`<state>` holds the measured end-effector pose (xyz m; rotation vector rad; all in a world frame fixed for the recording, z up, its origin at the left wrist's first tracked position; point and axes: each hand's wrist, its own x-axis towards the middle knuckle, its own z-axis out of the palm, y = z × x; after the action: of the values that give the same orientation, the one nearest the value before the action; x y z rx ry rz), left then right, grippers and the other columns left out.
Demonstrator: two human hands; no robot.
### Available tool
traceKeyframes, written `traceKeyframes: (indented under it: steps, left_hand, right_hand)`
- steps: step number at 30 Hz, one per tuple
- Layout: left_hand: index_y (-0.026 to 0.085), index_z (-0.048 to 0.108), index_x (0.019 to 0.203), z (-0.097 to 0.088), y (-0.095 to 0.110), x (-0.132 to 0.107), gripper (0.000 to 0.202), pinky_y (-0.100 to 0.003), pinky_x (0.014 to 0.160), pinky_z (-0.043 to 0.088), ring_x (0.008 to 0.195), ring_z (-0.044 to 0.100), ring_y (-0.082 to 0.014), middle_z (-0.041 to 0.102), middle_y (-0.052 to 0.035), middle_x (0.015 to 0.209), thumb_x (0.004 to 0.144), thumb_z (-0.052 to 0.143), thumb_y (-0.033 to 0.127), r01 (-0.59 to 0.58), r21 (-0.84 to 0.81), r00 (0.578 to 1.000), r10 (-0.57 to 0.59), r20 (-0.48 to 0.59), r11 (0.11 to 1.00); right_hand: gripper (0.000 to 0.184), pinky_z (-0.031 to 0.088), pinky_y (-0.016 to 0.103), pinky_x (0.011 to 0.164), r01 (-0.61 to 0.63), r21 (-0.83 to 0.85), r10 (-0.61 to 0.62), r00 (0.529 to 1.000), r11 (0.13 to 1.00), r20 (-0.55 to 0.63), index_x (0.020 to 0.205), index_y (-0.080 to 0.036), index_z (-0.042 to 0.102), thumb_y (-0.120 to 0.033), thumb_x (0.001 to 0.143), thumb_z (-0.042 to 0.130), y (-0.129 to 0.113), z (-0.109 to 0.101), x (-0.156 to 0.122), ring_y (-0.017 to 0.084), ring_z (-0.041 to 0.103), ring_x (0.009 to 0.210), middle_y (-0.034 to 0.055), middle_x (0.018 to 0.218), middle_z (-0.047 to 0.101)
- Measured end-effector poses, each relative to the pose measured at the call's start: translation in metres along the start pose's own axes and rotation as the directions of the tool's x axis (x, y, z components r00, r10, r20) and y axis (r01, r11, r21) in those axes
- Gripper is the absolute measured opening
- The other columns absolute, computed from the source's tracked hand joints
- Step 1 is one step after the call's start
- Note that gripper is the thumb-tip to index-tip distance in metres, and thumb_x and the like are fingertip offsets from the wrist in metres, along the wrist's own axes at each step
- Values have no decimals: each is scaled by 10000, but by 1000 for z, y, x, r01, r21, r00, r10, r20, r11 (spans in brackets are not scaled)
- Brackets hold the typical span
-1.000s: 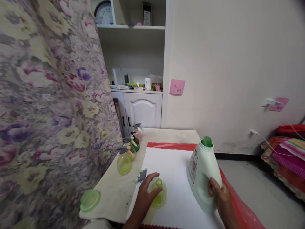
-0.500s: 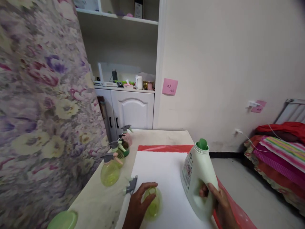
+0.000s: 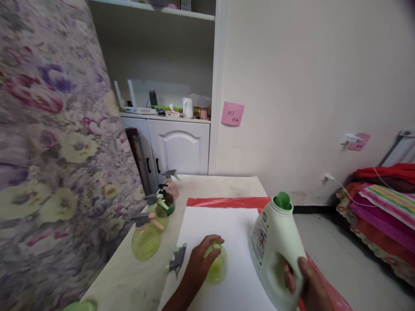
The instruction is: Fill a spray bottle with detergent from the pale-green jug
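- The table (image 3: 223, 185) carries everything in hand. The view has swung a little, so its near-left corner is now largely cut off.
- A red sheet (image 3: 223, 202) lies under a white sheet (image 3: 233, 224), showing along the far edge and down the right.
- The pale green jug (image 3: 272, 242) leans slightly towards the table's right edge. The right hand (image 3: 313, 285) is closed on its handle, fingers through the opening; whether the base rests on the sheet, I cannot tell.
- Four bottles line the table's left edge, away from both hands: yellow-green (image 3: 145, 244) nearest, then green (image 3: 158, 218), dark (image 3: 167, 203) and pink (image 3: 171, 188).
- The small round bottle (image 3: 218, 274) stands open on the white sheet, left of the jug. The left hand (image 3: 201, 261) is curled about its neck, partly covering the opening. It has shifted farther from the sheet's left edge, which leaves it freer of the loose parts there.
- A green lid-like piece (image 3: 79, 306) shows towards the near-left corner.
- The loose spray head (image 3: 177, 259) lies over the sheet's left edge, beside the left forearm, the nearest obstacle to that arm.
- A green spout (image 3: 282, 200) sits in the jug's mouth, uncapped.
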<state>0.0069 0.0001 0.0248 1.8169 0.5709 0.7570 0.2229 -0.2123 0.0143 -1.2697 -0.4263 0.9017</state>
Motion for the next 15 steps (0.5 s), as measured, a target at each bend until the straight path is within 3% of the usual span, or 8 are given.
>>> traceKeyframes:
  steps: [6, 11, 15]
  left_hand:
    - [244, 676, 976, 4, -3, 2, 212, -334, 953, 434, 1048, 631, -232, 730, -31, 1038, 772, 617, 242, 36, -3, 999, -36, -2, 999]
    - [244, 687, 946, 3, 3, 2, 187, -339, 956, 429, 1051, 631, -238, 733, -32, 1033, 776, 610, 249, 59, -22, 998, -59, 0, 998]
    - [245, 691, 935, 1, 7, 2, 188, -325, 940, 432, 1027, 634, -229, 730, -26, 1010, 772, 599, 234, 65, -37, 998, -66, -7, 997]
  right_hand:
    - [549, 381, 307, 529, 22, 21, -19, 992, 1000, -122, 529, -166, 620, -667, 734, 530, 1, 2, -4, 184, 492, 547, 51, 534, 556]
    - [574, 306, 301, 494, 78, -109, -89, 991, 991, -99, 478, -199, 540, -704, 745, 484, -5, 9, 1, 152, 401, 472, -2, 451, 420]
    - [558, 309, 301, 526, 107, -227, -131, 987, 968, -95, 484, -198, 538, -669, 778, 487, -28, 12, 5, 152, 398, 487, -15, 423, 389]
